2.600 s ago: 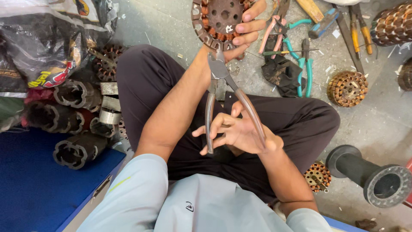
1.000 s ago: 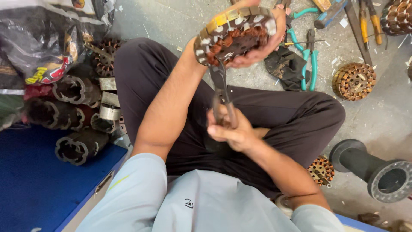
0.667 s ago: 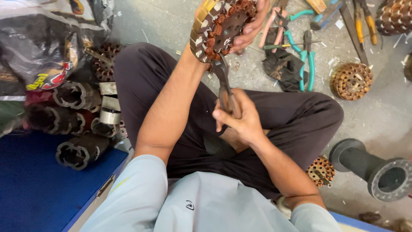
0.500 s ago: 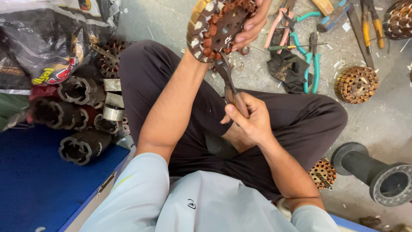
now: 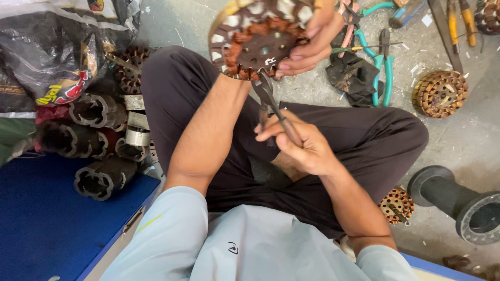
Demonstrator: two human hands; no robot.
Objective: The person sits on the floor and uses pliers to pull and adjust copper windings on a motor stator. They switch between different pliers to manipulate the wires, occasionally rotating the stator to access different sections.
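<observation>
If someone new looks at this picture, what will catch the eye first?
First, the round motor stator with copper windings, held up at top centre by the left hand. Just below it, the right hand grips pliers whose tip meets the stator's lower edge. At the left, dark metal cores lie stacked beside a blue mat.

Grey concrete floor (image 5: 469,140) carrying everything, dust and scraps lying across it. Copper-wound stator (image 5: 439,93) resting at right, teal-handled pliers (image 5: 383,67) and dark rag (image 5: 354,78) lying just beside each other. Black flanged pipe (image 5: 458,200) lying at lower right, smaller stator (image 5: 397,204) sitting near it. Blue mat (image 5: 41,229) covering left side, dark metal cores (image 5: 99,177) piling along its edge
</observation>
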